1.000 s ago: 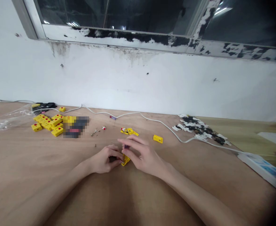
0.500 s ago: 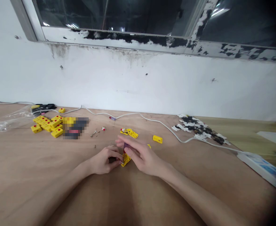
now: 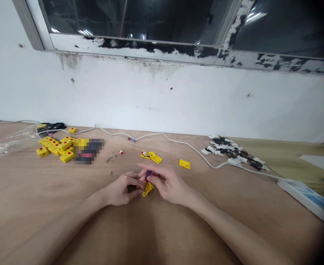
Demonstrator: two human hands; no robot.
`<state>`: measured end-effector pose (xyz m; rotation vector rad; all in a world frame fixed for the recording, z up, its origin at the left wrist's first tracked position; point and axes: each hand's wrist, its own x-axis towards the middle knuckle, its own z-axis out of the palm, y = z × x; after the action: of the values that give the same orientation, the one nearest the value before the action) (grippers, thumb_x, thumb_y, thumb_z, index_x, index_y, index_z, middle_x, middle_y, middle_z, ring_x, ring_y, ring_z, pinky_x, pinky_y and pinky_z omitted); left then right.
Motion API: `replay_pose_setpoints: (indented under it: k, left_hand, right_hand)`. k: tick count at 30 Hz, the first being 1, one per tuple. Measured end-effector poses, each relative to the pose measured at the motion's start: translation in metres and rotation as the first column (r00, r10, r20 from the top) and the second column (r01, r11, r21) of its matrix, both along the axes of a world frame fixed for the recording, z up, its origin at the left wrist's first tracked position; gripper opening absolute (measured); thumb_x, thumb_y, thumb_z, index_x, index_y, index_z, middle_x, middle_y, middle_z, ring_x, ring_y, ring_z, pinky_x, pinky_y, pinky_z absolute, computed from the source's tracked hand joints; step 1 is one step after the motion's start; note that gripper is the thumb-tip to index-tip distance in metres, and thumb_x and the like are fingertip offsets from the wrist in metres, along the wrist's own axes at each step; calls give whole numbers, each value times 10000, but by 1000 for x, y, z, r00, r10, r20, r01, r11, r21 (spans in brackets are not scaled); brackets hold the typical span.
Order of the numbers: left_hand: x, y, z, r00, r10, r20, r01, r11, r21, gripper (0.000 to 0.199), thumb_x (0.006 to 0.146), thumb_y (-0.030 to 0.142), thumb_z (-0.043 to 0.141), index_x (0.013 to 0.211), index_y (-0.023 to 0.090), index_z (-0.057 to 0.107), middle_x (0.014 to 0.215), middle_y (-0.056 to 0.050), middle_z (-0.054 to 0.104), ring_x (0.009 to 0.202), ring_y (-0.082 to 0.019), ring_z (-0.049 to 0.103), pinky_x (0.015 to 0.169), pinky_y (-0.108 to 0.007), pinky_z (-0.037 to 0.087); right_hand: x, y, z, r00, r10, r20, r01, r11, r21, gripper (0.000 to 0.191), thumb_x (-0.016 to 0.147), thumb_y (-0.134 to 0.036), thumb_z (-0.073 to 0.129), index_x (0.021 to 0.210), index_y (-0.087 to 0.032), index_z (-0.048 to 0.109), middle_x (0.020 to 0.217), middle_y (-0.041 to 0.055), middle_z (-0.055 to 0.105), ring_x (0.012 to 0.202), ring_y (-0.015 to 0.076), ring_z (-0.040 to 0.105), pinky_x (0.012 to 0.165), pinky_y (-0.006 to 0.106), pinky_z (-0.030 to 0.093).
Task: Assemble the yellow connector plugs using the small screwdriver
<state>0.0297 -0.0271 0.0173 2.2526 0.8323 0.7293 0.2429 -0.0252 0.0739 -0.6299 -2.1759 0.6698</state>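
My left hand (image 3: 126, 188) is closed, its thumb and fingertips pinching the left side of a small yellow plastic casing (image 3: 148, 189) on the table. The casing's inner side faces up, and fingers cover part of it. In my right hand (image 3: 169, 184) is a small screwdriver with a dark purple handle (image 3: 148, 173), held upright over the casing between thumb and fingers. The index finger stretches out above the handle. The screwdriver's tip is hidden by my fingers. Just beyond lie an opened yellow casing (image 3: 155, 157) with parts inside and a yellow shell (image 3: 184, 163).
Yellow boxes with red buttons (image 3: 54, 145) are heaped at the left beside a clear plastic bag (image 3: 13, 143). Small metal parts (image 3: 110, 157) lie nearer the middle. A white cable (image 3: 175, 140) runs along the wall to a power strip (image 3: 305, 198). Black and white pieces (image 3: 233, 151) are piled right.
My right hand has tilted and turned slightly around the screwdriver, which stands a little further right. My left hand stays on the casing.
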Motion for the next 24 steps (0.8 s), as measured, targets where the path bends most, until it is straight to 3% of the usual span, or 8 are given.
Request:
replay_pose_setpoints:
  k: [2,5,9,13,20,24]
  left_hand:
    - [0,0,0,1000,1,-5,-1,1000,5,149,922,228,598,905,183,738,987,-71,688,935,-171,614,856,-276,484]
    - [0,1,-1,1000,-10,-6,10,1000,15,159,929,233,588,914,181,738,977,-71,685,943,-173,609,852,-274,481]
    - [1,1,-2,1000,-14,2,14,1000,23,166,935,257,589,908,182,734,984,-74,679,928,-169,611,864,-274,482]
    - [1,1,-1,1000,-16,1,16,1000,23,165,935,252,585,895,179,728,984,-75,673,924,-168,607,856,-269,480]
    - [0,2,-2,999,2,-46,0,1000,30,151,935,239,582,910,191,723,963,-62,669,902,-163,606,837,-263,468]
    - [0,1,-1,998,-7,-55,9,999,33,161,944,239,566,921,192,719,945,-55,668,885,-156,599,825,-257,461]
  right_hand:
    - [-1,1,-3,999,-31,-15,31,999,20,358,960,-170,531,1289,-273,626,1060,53,718,927,171,689,836,323,578]
    - [-2,1,-4,1000,19,-13,-19,1000,17,422,985,-167,479,1384,-284,551,1128,66,700,990,174,673,873,345,569]
    - [0,2,-5,1000,15,22,-16,997,69,403,983,-151,471,1346,-279,589,1050,60,690,948,175,658,854,342,562]
    - [2,1,-6,994,40,105,-50,995,92,540,977,-91,397,1486,-272,408,1223,92,622,1096,184,608,941,362,526]
    - [-1,-2,-3,990,-64,124,47,990,133,308,948,-86,466,1217,-220,535,1033,52,670,883,158,627,795,290,505]
    - [2,-5,14,966,-184,182,157,976,149,122,928,-122,540,1010,-201,585,884,24,678,737,143,606,669,255,453]
